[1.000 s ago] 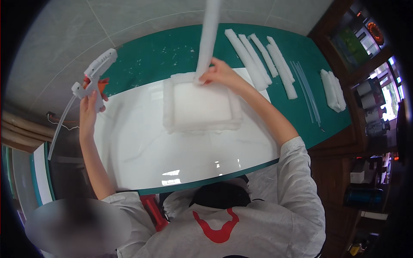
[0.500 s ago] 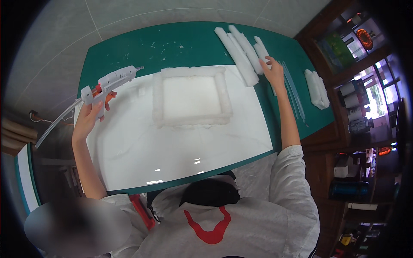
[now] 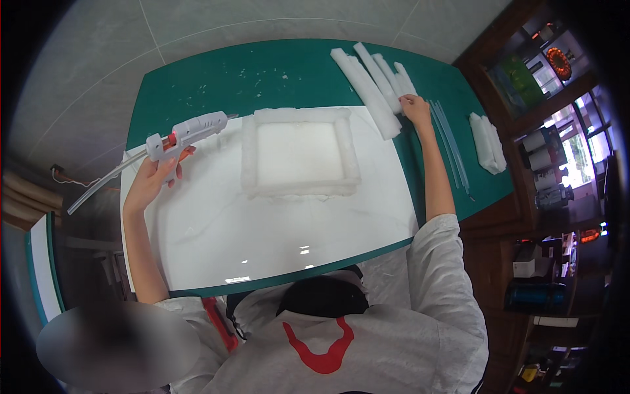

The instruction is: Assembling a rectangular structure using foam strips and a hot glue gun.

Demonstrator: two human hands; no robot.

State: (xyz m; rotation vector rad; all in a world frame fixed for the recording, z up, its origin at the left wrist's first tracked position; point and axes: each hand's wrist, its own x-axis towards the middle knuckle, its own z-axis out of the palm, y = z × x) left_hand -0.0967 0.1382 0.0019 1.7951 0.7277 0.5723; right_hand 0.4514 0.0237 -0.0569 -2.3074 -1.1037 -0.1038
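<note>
A white plastic glue gun (image 3: 187,133) is gripped by the left hand (image 3: 154,177); at two o'clock, long white foam strips (image 3: 374,88) are pinched by the right hand (image 3: 415,107).

Small white box (image 3: 524,268) on right shelf (image 3: 525,279)

Glue gun (image 3: 190,131): white plastic, smooth, semi-gloss. Foam strips (image 3: 371,88) & square foam frame (image 3: 298,154): white, matt, rough-edged. Board (image 3: 262,230): white, glossy, reflective. Tabletop (image 3: 275,72): green, matt, w/ foam crumbs.
</note>
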